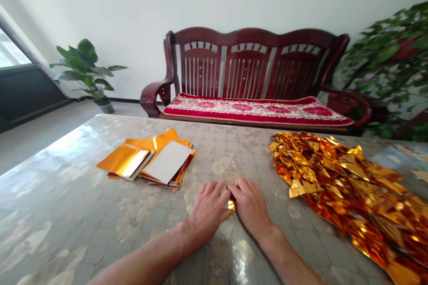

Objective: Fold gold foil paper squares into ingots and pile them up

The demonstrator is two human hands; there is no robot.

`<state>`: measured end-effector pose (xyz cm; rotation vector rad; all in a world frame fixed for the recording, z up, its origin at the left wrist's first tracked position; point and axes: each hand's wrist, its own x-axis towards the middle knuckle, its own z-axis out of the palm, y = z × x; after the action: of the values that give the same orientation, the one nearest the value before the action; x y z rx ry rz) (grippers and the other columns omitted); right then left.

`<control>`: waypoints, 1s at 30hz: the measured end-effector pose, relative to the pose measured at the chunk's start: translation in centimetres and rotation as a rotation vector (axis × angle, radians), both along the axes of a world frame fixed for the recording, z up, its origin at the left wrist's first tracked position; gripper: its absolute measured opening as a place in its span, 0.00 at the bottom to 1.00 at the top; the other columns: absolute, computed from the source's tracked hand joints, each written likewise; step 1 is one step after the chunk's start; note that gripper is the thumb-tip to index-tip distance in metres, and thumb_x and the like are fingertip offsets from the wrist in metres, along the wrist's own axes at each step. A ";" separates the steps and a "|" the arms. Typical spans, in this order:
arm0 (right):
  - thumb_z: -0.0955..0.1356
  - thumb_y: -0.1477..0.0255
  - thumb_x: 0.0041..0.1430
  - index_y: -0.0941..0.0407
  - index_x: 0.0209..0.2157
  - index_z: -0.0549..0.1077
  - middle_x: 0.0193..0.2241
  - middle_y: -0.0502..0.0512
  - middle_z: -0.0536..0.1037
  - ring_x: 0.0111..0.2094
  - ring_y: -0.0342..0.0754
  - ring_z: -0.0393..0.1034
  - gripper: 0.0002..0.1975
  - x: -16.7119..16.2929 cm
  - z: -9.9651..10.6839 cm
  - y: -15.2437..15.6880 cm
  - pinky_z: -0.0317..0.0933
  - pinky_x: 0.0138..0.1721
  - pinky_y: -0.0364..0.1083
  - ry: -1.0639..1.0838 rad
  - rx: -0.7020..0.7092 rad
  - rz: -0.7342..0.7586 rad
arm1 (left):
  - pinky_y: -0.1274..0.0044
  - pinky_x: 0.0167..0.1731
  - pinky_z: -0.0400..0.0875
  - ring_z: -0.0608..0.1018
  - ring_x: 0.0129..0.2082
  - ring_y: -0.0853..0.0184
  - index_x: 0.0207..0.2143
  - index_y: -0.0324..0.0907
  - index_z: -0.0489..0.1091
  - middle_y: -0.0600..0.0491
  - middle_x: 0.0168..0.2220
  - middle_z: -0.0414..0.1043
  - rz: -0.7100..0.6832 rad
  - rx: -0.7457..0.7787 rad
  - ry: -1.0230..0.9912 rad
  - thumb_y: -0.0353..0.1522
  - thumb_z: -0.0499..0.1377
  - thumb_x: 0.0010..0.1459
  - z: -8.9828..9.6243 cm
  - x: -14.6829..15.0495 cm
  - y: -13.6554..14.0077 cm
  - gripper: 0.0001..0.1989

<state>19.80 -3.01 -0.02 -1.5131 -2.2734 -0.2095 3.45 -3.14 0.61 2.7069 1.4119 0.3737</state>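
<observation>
My left hand (pixel 209 207) and my right hand (pixel 249 205) meet low over the table, their fingers closed on one small piece of gold foil paper (pixel 231 205). Only a shiny bit of it shows between the hands; the rest is covered by my fingers. To the left lies a loose stack of gold foil sheets (pixel 125 158), with a pale grey backing side (pixel 170 162) facing up on top. On the right spreads a large heap of folded gold foil pieces (pixel 334 173), apart from my right hand.
The table (pixel 93 218) has a glossy, floral-patterned cover. Clear plastic (pixel 397 158) lies beyond the heap at right. Behind the table stands a dark red wooden bench (pixel 247 62) with a red floral cushion (pixel 254 109). Potted plants (pixel 87 69) flank it.
</observation>
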 end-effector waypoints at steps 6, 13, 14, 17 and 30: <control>0.68 0.76 0.63 0.54 0.38 0.75 0.32 0.52 0.71 0.36 0.49 0.64 0.04 0.0 -0.1 0.0 0.54 0.38 0.47 0.024 -0.006 0.003 | 0.64 0.50 0.67 0.69 0.52 0.57 0.52 0.49 0.65 0.53 0.57 0.67 -0.026 -0.002 -0.016 0.40 0.64 0.58 0.6 -0.4 0.4 0.22; 0.68 0.77 0.63 0.54 0.37 0.75 0.32 0.52 0.71 0.36 0.49 0.63 0.05 0.0 -0.1 0.1 0.54 0.38 0.47 0.041 -0.001 0.006 | 0.64 0.49 0.66 0.69 0.51 0.58 0.51 0.49 0.65 0.54 0.56 0.68 -0.030 -0.009 -0.032 0.40 0.65 0.57 0.5 -0.5 0.6 0.22; 0.68 0.77 0.62 0.54 0.37 0.75 0.32 0.52 0.71 0.36 0.49 0.63 0.05 0.0 0.0 0.1 0.54 0.38 0.47 0.038 -0.003 0.005 | 0.64 0.50 0.66 0.69 0.51 0.58 0.51 0.49 0.65 0.54 0.56 0.68 -0.025 -0.011 -0.038 0.40 0.65 0.56 0.5 -0.5 0.6 0.22; 0.68 0.76 0.63 0.53 0.36 0.76 0.31 0.52 0.71 0.36 0.48 0.63 0.05 -0.1 0.1 0.1 0.54 0.38 0.47 0.023 -0.005 0.005 | 0.64 0.50 0.66 0.69 0.52 0.58 0.50 0.48 0.65 0.54 0.57 0.68 -0.012 -0.020 -0.055 0.41 0.66 0.55 0.3 -0.5 0.6 0.22; 0.66 0.77 0.64 0.53 0.36 0.75 0.31 0.52 0.71 0.36 0.48 0.63 0.07 -0.2 0.7 -0.3 0.53 0.38 0.47 0.008 0.006 0.001 | 0.64 0.49 0.67 0.70 0.51 0.56 0.45 0.44 0.67 0.51 0.55 0.71 0.034 -0.035 -0.049 0.41 0.67 0.54 0.5 -0.4 0.6 0.20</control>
<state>19.64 -3.26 0.64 -1.5069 -2.2651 -0.2088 3.08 -2.58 1.12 2.6305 1.4390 0.4107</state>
